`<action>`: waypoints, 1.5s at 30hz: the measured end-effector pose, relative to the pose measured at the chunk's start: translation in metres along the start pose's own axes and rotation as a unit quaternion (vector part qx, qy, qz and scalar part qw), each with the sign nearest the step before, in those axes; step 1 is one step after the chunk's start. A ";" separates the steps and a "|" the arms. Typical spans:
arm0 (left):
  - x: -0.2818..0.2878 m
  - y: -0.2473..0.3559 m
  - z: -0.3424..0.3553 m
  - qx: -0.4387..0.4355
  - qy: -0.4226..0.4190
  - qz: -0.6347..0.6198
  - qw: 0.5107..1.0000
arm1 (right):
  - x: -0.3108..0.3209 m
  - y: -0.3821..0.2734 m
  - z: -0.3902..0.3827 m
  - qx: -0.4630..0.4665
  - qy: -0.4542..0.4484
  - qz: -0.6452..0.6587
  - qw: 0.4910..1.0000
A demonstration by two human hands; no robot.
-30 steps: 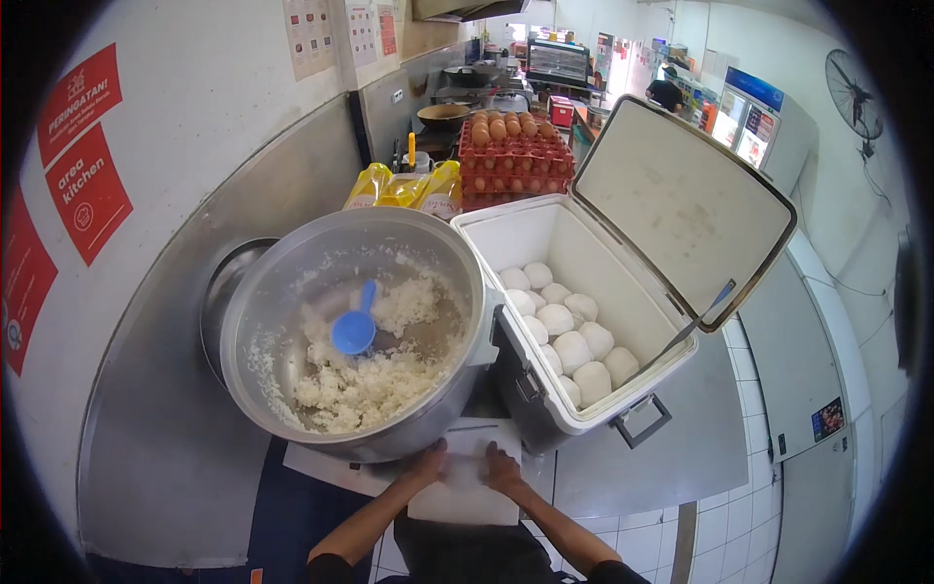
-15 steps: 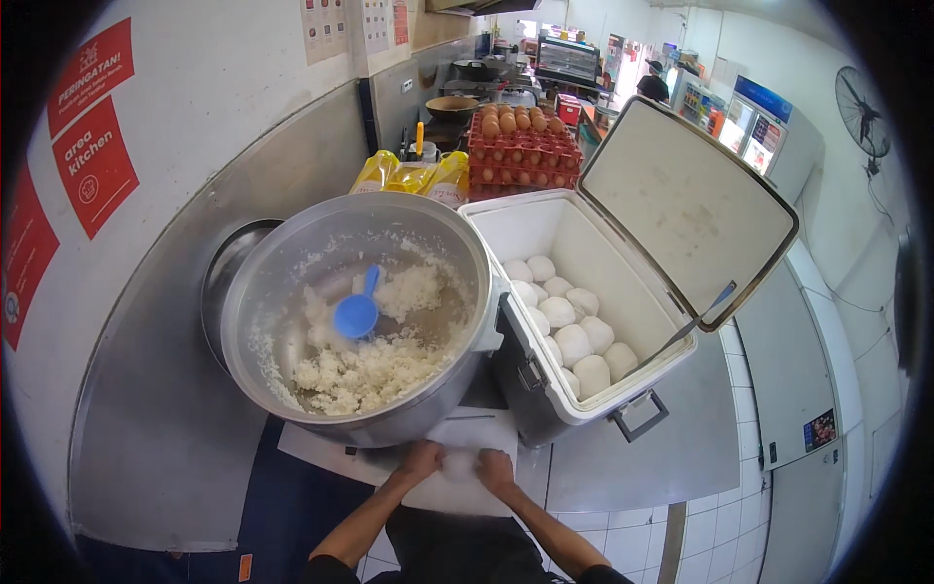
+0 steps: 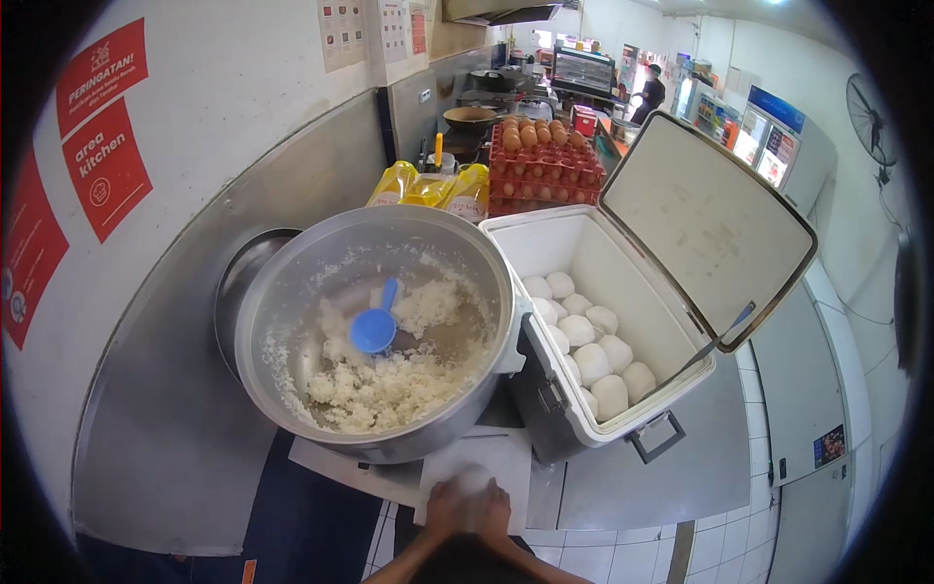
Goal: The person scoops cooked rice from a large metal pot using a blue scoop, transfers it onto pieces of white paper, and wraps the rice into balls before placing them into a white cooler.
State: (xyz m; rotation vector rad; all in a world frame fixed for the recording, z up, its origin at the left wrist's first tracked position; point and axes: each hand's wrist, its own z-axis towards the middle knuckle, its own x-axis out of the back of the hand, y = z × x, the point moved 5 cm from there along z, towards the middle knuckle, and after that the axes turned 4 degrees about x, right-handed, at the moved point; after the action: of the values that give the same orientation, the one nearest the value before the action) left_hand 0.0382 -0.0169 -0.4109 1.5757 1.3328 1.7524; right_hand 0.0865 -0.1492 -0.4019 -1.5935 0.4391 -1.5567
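Low in the middle of the head view, my left hand [image 3: 446, 507] and my right hand [image 3: 494, 508] are close together, fingers curled around a round white bundle [image 3: 473, 479]. Motion blurs it, and its underside is hidden by my hands. Under them lies a stack of white paper sheets [image 3: 505, 457]. Just beyond stands a large metal pot [image 3: 255, 336] with cooked white rice [image 3: 389, 392] in it. A blue scoop [image 3: 375, 331] rests on the rice. To the right, an open cooler box [image 3: 514, 226] holds several round white bundles [image 3: 591, 363] of similar look.
The cooler's lid [image 3: 715, 219] stands raised, with a long-handled utensil [image 3: 696, 358] leaning at the box's right corner. Behind are stacked egg trays [image 3: 545, 175] and yellow packs [image 3: 428, 187]. A round metal lid or tray [image 3: 236, 275] sits left of the pot. A person [image 3: 650, 94] stands far back.
My hands have come together from either side of the white bundle and now cup it, nearer to me. The whole view has shifted slightly. The far person has turned or moved.
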 end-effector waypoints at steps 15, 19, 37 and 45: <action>0.042 0.091 0.018 0.103 0.074 -0.380 0.916 | 0.049 -0.048 0.053 -0.114 0.010 0.303 0.946; 0.075 0.155 0.018 -0.002 0.144 -0.427 0.893 | 0.121 -0.157 0.061 0.012 0.068 0.347 0.935; 0.078 0.304 0.002 -0.231 -0.121 -0.519 0.814 | 0.285 -0.215 0.115 0.109 0.156 0.319 0.928; 0.089 0.265 0.034 -0.245 -0.110 -0.261 0.927 | 0.301 -0.161 0.337 0.016 0.123 0.290 0.949</action>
State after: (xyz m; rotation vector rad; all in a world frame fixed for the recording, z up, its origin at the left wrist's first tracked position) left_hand 0.1189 -0.0497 -0.1430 0.9870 0.9809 1.3814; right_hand 0.4041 -0.1729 -0.0434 -1.1024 0.9218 -1.2869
